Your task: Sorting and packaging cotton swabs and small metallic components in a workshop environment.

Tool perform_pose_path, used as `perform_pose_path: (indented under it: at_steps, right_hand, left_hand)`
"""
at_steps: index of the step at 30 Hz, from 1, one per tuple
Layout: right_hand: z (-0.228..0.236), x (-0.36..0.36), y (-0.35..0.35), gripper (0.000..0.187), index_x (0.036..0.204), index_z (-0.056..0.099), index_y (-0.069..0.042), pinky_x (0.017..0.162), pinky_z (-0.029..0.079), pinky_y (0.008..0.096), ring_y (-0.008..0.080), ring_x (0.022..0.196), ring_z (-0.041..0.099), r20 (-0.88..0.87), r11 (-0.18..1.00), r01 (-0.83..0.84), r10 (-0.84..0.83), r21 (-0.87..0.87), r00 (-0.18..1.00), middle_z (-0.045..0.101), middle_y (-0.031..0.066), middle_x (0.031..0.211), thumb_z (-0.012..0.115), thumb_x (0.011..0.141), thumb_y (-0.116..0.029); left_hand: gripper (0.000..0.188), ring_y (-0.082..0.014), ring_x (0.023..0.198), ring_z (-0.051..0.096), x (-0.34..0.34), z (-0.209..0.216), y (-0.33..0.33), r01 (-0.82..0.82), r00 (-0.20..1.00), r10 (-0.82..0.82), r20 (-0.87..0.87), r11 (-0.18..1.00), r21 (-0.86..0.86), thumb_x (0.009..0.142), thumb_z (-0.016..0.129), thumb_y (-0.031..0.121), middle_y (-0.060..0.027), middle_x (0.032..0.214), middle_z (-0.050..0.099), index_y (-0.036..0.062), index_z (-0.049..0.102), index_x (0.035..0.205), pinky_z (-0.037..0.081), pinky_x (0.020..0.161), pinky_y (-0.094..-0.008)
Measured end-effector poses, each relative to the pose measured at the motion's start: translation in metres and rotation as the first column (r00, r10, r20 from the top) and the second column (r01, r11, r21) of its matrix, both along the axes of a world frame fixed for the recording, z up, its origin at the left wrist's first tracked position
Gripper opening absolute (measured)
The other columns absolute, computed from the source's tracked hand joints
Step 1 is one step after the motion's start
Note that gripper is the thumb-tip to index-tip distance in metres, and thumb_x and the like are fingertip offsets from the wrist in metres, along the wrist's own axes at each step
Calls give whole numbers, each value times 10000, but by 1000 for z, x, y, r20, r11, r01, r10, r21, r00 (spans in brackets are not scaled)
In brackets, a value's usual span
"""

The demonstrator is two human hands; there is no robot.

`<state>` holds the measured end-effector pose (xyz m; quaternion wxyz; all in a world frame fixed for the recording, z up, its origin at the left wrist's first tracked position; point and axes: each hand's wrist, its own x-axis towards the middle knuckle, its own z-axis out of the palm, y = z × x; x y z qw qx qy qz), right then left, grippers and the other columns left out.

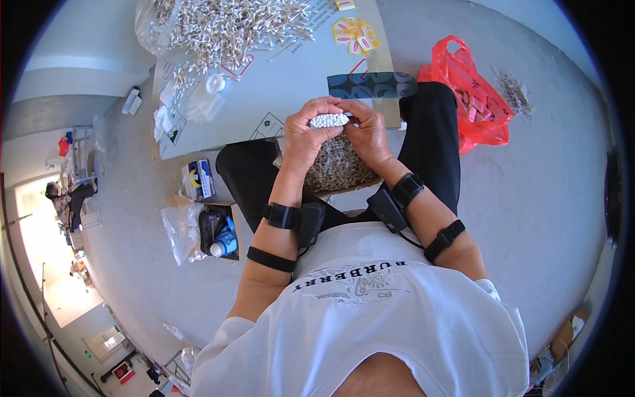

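Cotton swabs [329,121] sit bundled above a loose pile [338,167], your left hand [303,130] curled around them, right hand [369,132] pinching one end; you're apparently evening them, next needing steady pressure.

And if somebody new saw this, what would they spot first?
Probably the bright red bag beside the person's right knee. Then the huge, messy heap of cotton swabs on the far left of the table. In the middle, the left hand and right hand hold a tight bundle of white swab tips.
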<state>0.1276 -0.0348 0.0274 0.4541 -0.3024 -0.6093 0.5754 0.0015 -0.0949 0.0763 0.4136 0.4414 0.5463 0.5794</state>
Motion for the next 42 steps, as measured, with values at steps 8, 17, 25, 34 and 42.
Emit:
perform_pose_path:
  at_steps: [8, 17, 25, 34, 42]
  right_hand:
    - [9, 0, -2, 310, 1013, 678, -22, 721, 518, 296, 210, 839, 659, 60, 996, 24, -29, 87, 998, 680, 115, 954, 568, 758, 113]
    - [-7, -2, 0, 333, 1048, 673, 15, 842, 496, 275, 130, 921, 623, -70, 991, -57, 49, -119, 996, 702, 85, 997, 567, 758, 138]
    - [-5, 0, -2, 390, 1081, 667, 18, 866, 489, 268, 117, 944, 604, -178, 969, -142, 106, -201, 978, 686, 52, 1022, 550, 749, 188]
    - [3, -3, 4, 403, 1088, 658, 6, 892, 494, 305, 151, 1019, 599, -221, 983, -125, 93, -136, 971, 651, 67, 1116, 569, 738, 185]
    - [18, 14, 5, 235, 1028, 661, 10, 795, 492, 279, 96, 894, 592, -31, 969, -231, 229, -83, 973, 675, 60, 902, 660, 795, 40]
  left_hand:
    - [301, -188, 1059, 612, -1, -2, -2, -25, 999, 26, 46, 1000, -14, 674, 736, -102, -111, 1114, 674, 21, 712, 947, 477, 959, -311]
    - [302, -219, 1134, 579, 8, 1, 2, -76, 920, 108, -377, 992, 100, 655, 755, -59, -72, 1059, 687, 68, 736, 929, 454, 979, -347]
    - [323, -232, 1154, 569, 10, 0, 1, -69, 889, 108, -445, 992, 102, 638, 759, -50, -76, 1082, 679, 81, 741, 933, 450, 989, -356]
    - [338, -285, 1190, 546, 7, 0, 6, -35, 851, 163, -500, 966, 256, 597, 796, -33, -31, 1106, 675, 125, 721, 885, 456, 996, -377]
    - [300, -267, 1171, 579, 6, 2, 3, -71, 920, 103, -379, 993, 98, 698, 769, -14, -77, 1096, 685, 44, 706, 985, 459, 987, -369]
